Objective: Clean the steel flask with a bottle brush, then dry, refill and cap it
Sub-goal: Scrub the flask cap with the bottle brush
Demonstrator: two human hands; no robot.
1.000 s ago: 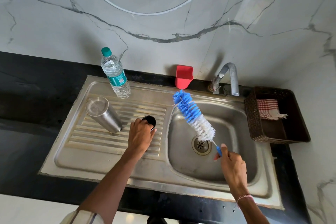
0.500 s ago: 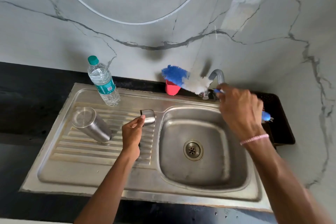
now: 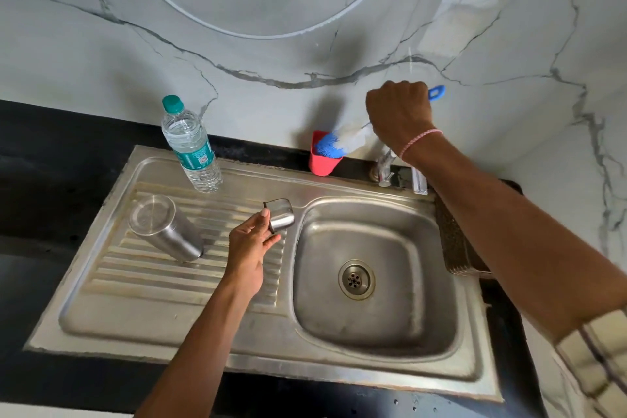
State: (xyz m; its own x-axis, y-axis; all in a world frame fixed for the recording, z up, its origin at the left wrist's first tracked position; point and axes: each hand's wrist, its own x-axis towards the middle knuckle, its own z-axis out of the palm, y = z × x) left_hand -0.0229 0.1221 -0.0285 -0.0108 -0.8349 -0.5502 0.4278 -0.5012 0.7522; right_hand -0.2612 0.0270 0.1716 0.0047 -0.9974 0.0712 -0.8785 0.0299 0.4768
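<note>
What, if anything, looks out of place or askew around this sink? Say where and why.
The steel flask on the drainboard stands closed end up, apparently inverted, with its cap off, pinched in the left hand. Brownish stains line the drainboard's ridges. Nothing looks spilled or broken.

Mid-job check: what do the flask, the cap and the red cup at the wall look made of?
The flask looks like brushed steel: dull grey sheen. The cap is shinier metal, mirror-like, with a dark rim, perhaps plastic. The red cup is probably plastic: flat, even colour.
</note>
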